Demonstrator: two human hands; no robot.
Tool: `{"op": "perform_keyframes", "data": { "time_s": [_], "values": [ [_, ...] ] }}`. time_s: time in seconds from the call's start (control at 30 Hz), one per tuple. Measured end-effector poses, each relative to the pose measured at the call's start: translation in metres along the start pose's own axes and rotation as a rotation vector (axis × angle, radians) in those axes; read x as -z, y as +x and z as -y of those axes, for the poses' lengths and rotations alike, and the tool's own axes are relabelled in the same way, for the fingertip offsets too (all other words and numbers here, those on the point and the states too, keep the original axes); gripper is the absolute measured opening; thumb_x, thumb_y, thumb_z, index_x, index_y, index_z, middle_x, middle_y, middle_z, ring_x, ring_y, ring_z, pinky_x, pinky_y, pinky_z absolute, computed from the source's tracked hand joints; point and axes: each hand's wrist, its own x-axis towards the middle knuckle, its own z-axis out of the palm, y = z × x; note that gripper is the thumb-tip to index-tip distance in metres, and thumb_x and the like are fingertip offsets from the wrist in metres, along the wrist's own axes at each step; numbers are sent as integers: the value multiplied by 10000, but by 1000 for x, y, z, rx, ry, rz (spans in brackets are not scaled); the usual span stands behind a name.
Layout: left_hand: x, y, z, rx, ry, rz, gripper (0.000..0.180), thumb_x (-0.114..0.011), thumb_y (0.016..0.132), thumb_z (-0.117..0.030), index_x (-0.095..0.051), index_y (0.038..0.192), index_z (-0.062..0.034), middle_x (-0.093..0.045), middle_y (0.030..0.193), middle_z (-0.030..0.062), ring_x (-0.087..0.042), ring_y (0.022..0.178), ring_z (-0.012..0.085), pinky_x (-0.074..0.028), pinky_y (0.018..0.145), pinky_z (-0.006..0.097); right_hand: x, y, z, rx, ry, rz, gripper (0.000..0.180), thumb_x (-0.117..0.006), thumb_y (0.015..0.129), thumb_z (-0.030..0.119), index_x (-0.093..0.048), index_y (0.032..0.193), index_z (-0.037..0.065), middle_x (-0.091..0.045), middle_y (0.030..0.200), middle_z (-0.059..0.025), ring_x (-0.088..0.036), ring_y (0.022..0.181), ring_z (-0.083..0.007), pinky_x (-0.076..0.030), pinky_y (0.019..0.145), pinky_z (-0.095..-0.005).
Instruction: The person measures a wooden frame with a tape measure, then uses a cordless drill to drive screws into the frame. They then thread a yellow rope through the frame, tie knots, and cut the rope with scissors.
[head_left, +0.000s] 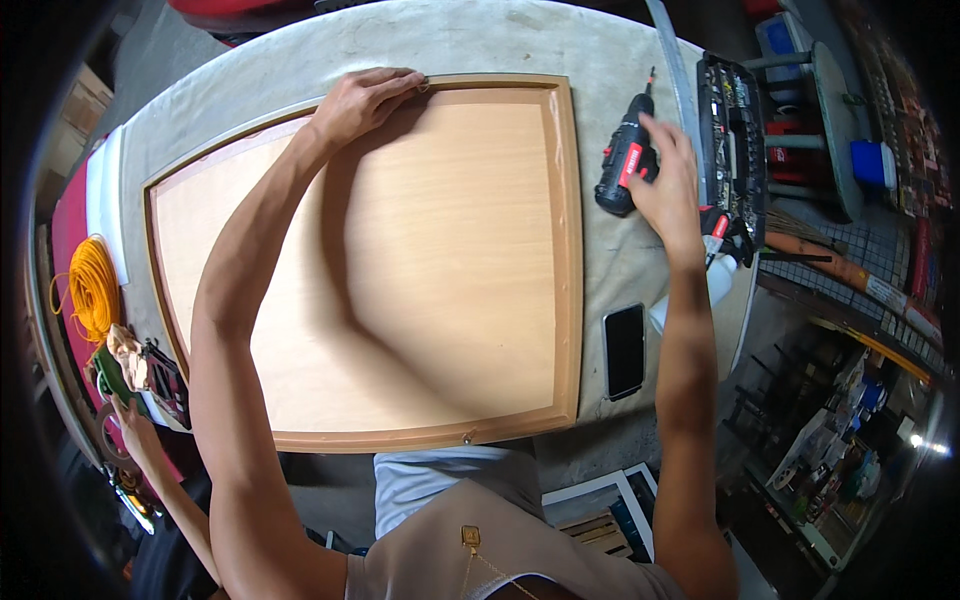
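The left hand (362,105) bends its fingers at the wooden frame's (568,250) far rail; I cannot tell whether it grips. Farther right, the drill (622,142) lies on the bench (610,265), just left of the loosely curled right hand (668,190), its hold unclear.

Table (480,35) under pale, stained cloth. Grey floor (155,60) beyond table's far left edge. Brown boxes (80,120) farther left of table. Stool (836,130) with grey-green top just right of table. Gridded surface (845,262) right of table, tile or mesh unclear. Cluttered dark rack (893,357) right of table's near end; small bright light (930,443) farther right.
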Motion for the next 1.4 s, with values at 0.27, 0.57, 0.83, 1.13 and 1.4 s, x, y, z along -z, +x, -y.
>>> {"op": "perform_keyframes", "data": {
  "time_s": [0.27, 0.57, 0.83, 1.13, 1.4],
  "values": [
    [-9, -3, 3, -46, -18, -114, 210, -682, 795, -134, -691, 999, -85, -682, 923, 53, -658, 755, 230, -550, 639, 331, -127, 91, 118, 462, 461, -13, 274, -733, 716, 139, -702, 974, 52, -661, 1059, -127, -617, 988, -303, -469, 861, -375],
    [-9, -3, 6, -106, 49, -120, 215, -667, 793, -144, -674, 1002, -92, -671, 914, 30, -656, 776, 195, -549, 625, 312, -143, 96, 130, 506, 597, -20, 210, -716, 747, 141, -720, 934, 44, -703, 929, -112, -658, 852, -266, -480, 800, -350],
    [-8, -4, 10, -137, -12, -87, 229, -675, 771, -126, -669, 991, -66, -671, 944, 59, -656, 783, 219, -545, 652, 338, -146, 94, 120, 510, 487, -4, 200, -688, 813, 178, -722, 969, 59, -694, 1001, -127, -652, 914, -267, -460, 811, -339],
    [4, 0, 7, 35, -248, -53, 142, -669, 777, -187, -724, 856, -83, -631, 748, 69, -631, 725, 273, -506, 648, 373, -134, 93, 140, 424, 514, 170, 224, -633, 868, 99, -675, 1056, -16, -673, 1051, -184, -634, 1008, -292, -451, 908, -346],
    [8, -6, -1, 155, -320, -73, 215, -724, 724, -218, -725, 903, -98, -654, 858, 81, -617, 876, 284, -491, 755, 394, -136, 100, 126, 403, 461, 292, 269, -583, 905, 108, -634, 1134, -24, -635, 1151, -194, -587, 1102, -297, -419, 967, -350]
  ]
}}
